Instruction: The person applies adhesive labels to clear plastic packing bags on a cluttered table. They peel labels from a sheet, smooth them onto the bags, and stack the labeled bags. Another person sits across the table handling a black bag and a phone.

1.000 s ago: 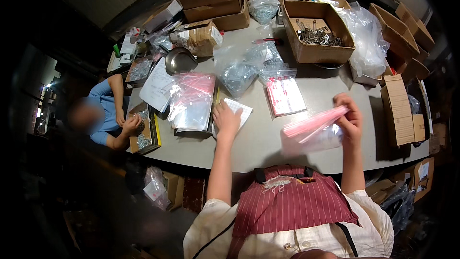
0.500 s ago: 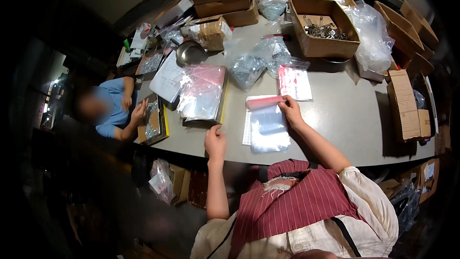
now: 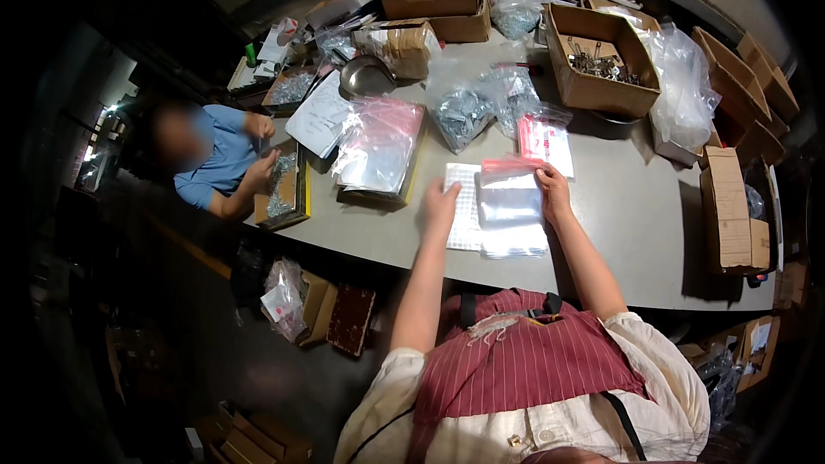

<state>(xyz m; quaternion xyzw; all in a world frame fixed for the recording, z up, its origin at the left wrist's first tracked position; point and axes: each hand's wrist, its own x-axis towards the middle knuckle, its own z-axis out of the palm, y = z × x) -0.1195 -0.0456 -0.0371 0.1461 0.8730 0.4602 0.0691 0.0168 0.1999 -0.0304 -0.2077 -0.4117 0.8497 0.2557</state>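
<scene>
My right hand (image 3: 554, 191) pinches the right edge of a stack of clear zip bags (image 3: 513, 210) with a red strip along the top. The stack lies on the grey table in front of me. Partly under its left side is a white sheet with a printed grid (image 3: 464, 206). At the left edge of that sheet is my left hand (image 3: 442, 204), smeared by motion; whether its fingers touch the sheet cannot be made out. Just beyond my right hand lies a pack of red-and-white printed bags (image 3: 550, 144).
Left stands a box topped with clear bags (image 3: 378, 155); behind are bags of metal parts (image 3: 464, 112) and a carton of metal clips (image 3: 601, 90). A metal scoop (image 3: 368, 77) lies farther back. Another person (image 3: 219, 155) handles a tray of small parts (image 3: 282, 193). Cartons (image 3: 726, 210) line the right.
The clear bags have shifted right with my right hand, uncovering more of the gridded sheet. My left hand has moved from the table's front edge to that sheet. The whole view has shifted slightly.
</scene>
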